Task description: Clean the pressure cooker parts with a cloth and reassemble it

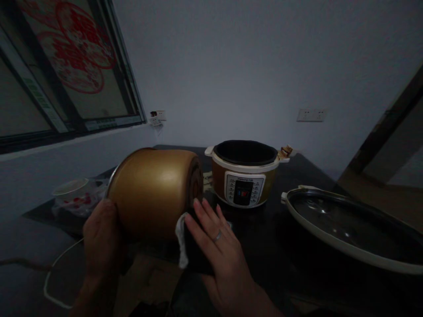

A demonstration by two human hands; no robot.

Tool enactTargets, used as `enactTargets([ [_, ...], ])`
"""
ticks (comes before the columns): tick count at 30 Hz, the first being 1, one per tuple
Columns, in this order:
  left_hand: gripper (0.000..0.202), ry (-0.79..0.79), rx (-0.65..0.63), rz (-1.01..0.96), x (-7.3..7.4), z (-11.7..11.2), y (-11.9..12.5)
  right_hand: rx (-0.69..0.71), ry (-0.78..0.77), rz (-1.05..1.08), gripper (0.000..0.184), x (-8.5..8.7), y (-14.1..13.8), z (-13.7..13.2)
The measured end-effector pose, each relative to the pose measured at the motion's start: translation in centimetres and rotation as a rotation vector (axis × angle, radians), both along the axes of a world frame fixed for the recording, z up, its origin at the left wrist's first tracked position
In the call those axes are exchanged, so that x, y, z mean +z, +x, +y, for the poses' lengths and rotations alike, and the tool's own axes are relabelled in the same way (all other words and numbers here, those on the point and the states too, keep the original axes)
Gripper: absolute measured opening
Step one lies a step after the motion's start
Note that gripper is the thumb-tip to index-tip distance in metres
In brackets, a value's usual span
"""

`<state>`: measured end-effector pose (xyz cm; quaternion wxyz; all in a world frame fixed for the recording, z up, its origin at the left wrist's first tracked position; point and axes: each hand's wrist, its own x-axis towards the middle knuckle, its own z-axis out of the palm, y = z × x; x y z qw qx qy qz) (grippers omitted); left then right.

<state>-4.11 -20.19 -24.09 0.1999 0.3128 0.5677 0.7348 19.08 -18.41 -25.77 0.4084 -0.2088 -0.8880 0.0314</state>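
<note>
Fingers of the right hand [224, 246] stretch nearly straight; those of the left hand [102, 226] clasp a pot's rim end. Across the near side of the dark counter [274, 233], that gold pot [152, 189] lies tipped sideways, axis left to right, opening leftward. Its wall is smooth, softly shining; the darker, ringed base [196, 178] sits up and left of the right fingertips, the nearer ones. White cloth [181, 242] hangs beneath the right forefinger, how firmly held I cannot tell.
</note>
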Motion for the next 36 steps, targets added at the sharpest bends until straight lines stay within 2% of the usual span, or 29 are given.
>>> enactTargets([
  [3, 0.032, -0.008, 0.110, 0.344, 1.3, 0.2, -0.1, -0.042, -0.024, -0.101, 0.074, -0.6, -2.2, 0.1],
  [6, 0.033, -0.156, 0.077, 0.525, 2.6, 0.7, -0.2, -0.102, -0.086, -0.096, 0.089, -2.3, -4.0, 0.6],
  [12, 0.035, -0.194, -0.013, 0.941, 3.0, 3.0, -0.2, -0.207, -0.229, -0.042, 0.106, -6.0, -5.2, 1.3],
  [17, 0.032, -0.255, -0.145, 1.059, 2.8, 4.3, 0.8, -0.239, -0.283, 0.028, 0.110, -8.3, -6.0, 0.6],
  [21, 0.031, -0.359, -0.170, 1.158, 2.2, 4.9, 1.3, -0.283, -0.310, 0.051, 0.110, -10.1, -6.7, -0.1],
  [24, 0.029, -0.501, -0.175, 1.300, 1.7, 5.1, 1.6, -0.313, -0.344, 0.045, 0.110, -11.3, -7.0, -0.3],
  [29, 0.031, -0.714, -0.166, 1.487, 1.8, 5.2, 2.3, -0.304, -0.394, 0.037, 0.108, -12.4, -7.0, -0.5],
  [36, 0.035, -0.767, -0.219, 1.587, 2.0, 5.3, 3.7, -0.304, -0.477, 0.059, 0.102, -13.4, -6.8, -0.2],
])
